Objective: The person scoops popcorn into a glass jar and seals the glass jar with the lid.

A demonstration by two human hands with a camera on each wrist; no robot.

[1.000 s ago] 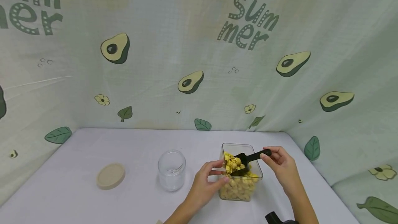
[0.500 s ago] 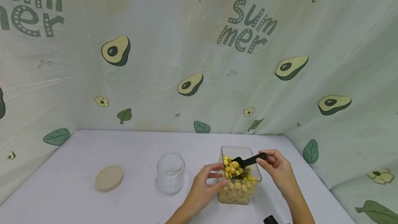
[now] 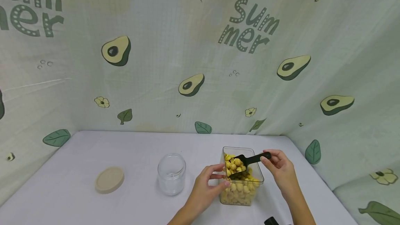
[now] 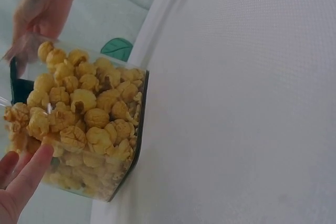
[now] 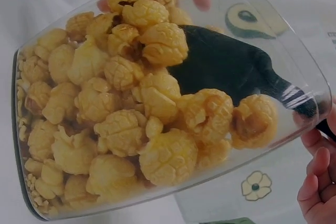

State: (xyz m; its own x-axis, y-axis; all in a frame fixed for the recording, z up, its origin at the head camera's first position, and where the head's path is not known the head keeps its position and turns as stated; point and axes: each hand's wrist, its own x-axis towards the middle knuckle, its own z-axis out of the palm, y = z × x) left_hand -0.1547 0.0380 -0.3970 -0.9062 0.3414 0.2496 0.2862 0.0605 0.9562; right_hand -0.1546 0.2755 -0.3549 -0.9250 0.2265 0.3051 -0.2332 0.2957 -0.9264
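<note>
A clear square container (image 3: 240,147) stands on the right side of the table, partly filled with yellow popcorn (image 3: 235,164). My left hand (image 3: 204,188) grips its near left corner, thumb on the near side and fingers along the left wall. Between thumb and fingers, my right hand (image 3: 280,169) pinches the handle end of a black scoop (image 3: 256,158). The scoop's head lies inside the container among the popcorn, with pieces resting in it. Through the clear wall in the right wrist view, the dark scoop head (image 5: 220,64) is partly covered by popcorn (image 5: 121,129).
Left of the container stands a clear round jar (image 3: 171,174) without a lid on it. Farther left lies a round beige lid (image 3: 109,180). A black object (image 3: 271,221) is cut off at the bottom edge. A printed curtain (image 3: 150,44) hangs behind the white table (image 3: 134,148).
The scoop first shifted a little left in the popcorn, then slightly back right and up with my right hand. My left hand stays on the container. The head view tilted slightly.
</note>
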